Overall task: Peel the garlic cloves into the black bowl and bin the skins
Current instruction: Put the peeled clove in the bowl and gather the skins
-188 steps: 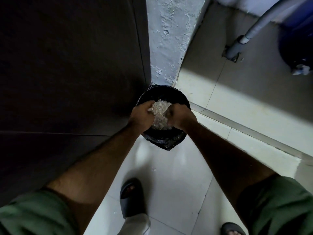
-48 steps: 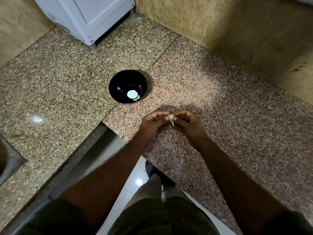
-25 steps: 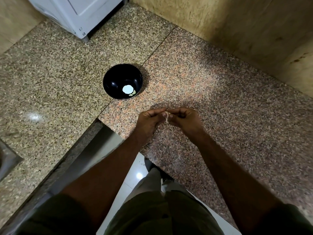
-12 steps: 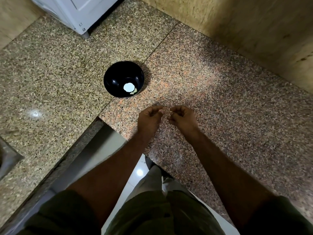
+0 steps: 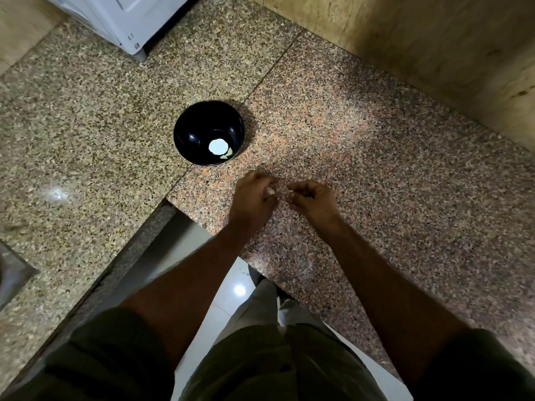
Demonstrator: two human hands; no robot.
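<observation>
Left hand (image 5: 252, 198) pinches what looks like a garlic clove (image 5: 271, 191) | right hand (image 5: 314, 199) curled, seemingly empty | we drop it into the black bowl (image 5: 189, 131) just beyond.

The speckled polished-granite desk (image 5: 362, 146) shows a glossy glint at far left. The round black bowl (image 5: 199, 125) looks smooth and shiny, with highlights on its inner wall. The near white floor tile (image 5: 231, 287) is glossy; the olive cloth sleeves (image 5: 110, 357) look matt.

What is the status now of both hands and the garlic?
Left hand pinches a garlic clove. Right hand curled, contents unclear. Black bowl holds peeled pieces. Nothing between hand and bowl.
</observation>
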